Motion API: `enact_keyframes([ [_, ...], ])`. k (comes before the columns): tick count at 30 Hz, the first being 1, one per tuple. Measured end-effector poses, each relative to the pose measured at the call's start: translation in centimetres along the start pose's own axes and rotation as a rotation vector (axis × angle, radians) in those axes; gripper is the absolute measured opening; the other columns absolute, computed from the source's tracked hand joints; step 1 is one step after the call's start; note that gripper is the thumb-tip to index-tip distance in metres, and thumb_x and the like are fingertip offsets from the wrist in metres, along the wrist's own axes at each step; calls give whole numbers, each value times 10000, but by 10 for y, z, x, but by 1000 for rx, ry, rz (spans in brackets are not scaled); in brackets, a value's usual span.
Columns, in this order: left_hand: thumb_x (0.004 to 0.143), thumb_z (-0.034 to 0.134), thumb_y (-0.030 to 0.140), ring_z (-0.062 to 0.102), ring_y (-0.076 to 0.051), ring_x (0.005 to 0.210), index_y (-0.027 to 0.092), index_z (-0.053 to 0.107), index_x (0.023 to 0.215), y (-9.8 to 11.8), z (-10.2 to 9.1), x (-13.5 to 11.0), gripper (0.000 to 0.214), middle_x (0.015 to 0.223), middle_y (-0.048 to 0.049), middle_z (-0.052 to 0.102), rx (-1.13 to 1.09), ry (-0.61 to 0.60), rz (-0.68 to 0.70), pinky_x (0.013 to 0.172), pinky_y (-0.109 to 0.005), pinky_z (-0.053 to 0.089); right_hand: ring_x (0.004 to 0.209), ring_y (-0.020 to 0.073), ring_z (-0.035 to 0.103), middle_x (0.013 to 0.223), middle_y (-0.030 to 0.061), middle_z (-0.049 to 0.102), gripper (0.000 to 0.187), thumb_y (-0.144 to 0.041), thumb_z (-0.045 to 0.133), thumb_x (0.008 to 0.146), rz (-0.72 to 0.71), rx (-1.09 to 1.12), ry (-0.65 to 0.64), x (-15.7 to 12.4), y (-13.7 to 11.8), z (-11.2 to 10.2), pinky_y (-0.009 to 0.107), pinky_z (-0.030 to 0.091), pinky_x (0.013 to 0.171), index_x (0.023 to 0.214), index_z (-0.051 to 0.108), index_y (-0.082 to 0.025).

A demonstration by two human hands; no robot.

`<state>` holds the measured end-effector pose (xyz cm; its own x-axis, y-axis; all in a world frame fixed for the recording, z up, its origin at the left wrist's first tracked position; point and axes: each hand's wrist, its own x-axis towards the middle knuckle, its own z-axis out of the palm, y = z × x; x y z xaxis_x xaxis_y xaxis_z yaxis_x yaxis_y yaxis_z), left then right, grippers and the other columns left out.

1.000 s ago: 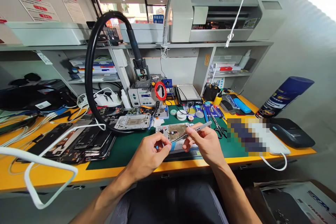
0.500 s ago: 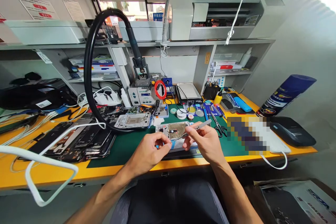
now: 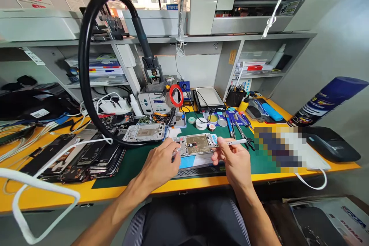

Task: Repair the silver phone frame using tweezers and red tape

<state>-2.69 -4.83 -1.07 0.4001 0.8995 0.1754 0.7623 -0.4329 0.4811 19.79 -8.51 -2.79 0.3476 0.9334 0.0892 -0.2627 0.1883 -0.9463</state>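
The right hand point(image 3: 236, 161) has its thumb and fingers pinched together on slim silver tweezers point(image 3: 237, 142), whose narrow end points left over the phone frame point(image 3: 199, 140). The left hand point(image 3: 160, 163) bends its fingers over the frame's left end, the thumb lower at the near edge; whether they clamp it cannot be told. The phone frame lies between both hands, above the green mat point(image 3: 135, 163).

The phone frame point(image 3: 200, 141) has stacked panels point(image 3: 106, 157) left, a spray can point(image 3: 325, 102) right.
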Motion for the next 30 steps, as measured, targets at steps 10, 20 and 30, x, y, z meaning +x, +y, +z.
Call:
enact_keyframes([
  [10,946,615,280,624,-166,829,180,632,1122,2,8,11,204,1056,-52,642,113,-15,173,724,-341,556,474,164,622,663,-7,713,186,-434,758,874,55,-10,49,0,11,-3,280,507,415,774,725,-281],
  [20,901,512,137,613,-215,833,156,672,1090,-15,16,1,249,970,-97,630,94,95,395,628,-343,476,453,165,625,559,-19,683,197,-432,766,868,104,-64,87,-2,9,8,278,529,450,752,726,-278],
  [30,846,579,94,572,-270,933,124,689,1141,-25,25,-3,317,1018,-140,681,95,145,481,790,-439,510,431,182,653,529,-3,710,263,-496,755,853,164,-197,202,-15,10,31,294,582,468,723,741,-267],
])
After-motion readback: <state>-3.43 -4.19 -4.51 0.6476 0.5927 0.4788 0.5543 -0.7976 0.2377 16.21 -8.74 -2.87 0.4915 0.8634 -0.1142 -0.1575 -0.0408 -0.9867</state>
